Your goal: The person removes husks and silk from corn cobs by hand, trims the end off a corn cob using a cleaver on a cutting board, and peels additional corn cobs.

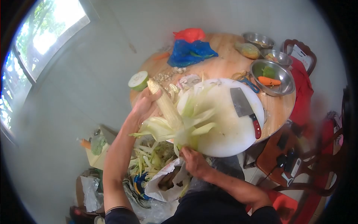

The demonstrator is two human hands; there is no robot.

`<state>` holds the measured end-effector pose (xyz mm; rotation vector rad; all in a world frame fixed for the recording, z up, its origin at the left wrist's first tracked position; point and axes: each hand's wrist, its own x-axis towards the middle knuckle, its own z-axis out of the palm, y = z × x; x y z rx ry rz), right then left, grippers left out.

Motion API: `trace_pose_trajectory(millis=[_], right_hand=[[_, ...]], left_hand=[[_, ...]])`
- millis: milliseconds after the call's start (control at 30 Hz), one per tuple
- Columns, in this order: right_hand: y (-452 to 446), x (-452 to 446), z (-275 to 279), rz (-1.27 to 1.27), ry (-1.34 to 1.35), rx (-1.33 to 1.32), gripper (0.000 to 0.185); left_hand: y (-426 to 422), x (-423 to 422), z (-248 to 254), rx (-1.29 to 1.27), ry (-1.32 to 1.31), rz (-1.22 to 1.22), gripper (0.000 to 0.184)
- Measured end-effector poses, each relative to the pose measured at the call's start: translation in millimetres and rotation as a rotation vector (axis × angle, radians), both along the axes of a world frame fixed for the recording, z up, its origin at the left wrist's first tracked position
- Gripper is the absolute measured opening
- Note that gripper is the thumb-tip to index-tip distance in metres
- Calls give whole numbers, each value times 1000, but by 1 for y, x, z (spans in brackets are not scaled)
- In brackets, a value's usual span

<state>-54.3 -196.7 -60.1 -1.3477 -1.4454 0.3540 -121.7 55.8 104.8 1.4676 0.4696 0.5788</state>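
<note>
An ear of corn [168,108] slants across the middle of the view, its pale kernels bare and its green husk leaves [197,119] peeled back and spread. My left hand [147,102] is closed around the upper part of the cob, near the tip. Lower down, my right hand [195,162] is closed on the base, where the husk gathers; the fingers partly hide it. Just right of the corn lies a round white cutting board [223,130], and on it rests a cleaver [241,102] with a red handle.
Below my hands sits a bag [167,183] with husk scraps [151,153]. The round wooden table [227,44] bears a cut gourd [138,81], a blue plastic bag [192,52], scissors [249,85] and a metal bowl [287,80] with a carrot [269,81]. A chair [278,155] stands right.
</note>
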Motion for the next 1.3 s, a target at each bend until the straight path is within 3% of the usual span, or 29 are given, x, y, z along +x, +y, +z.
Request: trace_pose_trajectory(millis=[100,200,267,333,400,467,600,833,967,1100,1233,1300], right_hand=[[-2,11,7,65,1,-19,7],[-10,26,55,256,183,-193,15],[-8,42,99,209,152,32,24],[-2,57,135,119,277,-6,26],[16,78,174,-63,151,67,32],[26,81,184,-66,158,159,33],[40,85,183,-108,79,341,31],[35,88,185,-172,0,375,18],[34,85,186,-340,-145,400,5],[35,77,186,-498,-254,418,10],[35,90,172,-454,-196,422,11],[33,101,161,-362,66,272,10]], left_hand=[[3,-3,-2,143,-91,-170,41],[-13,-6,9,172,12,-115,49],[-23,-8,13,169,5,-142,53],[-42,-8,24,166,-1,-173,58],[-70,-7,40,391,88,-174,71],[-81,-6,39,411,53,-172,75],[-95,-4,39,359,4,-186,78],[-105,-1,35,427,24,-129,77],[-116,2,39,435,7,-79,66],[-114,6,34,542,39,-41,55],[-120,2,38,504,58,-50,55],[-113,-3,32,423,30,-29,58]])
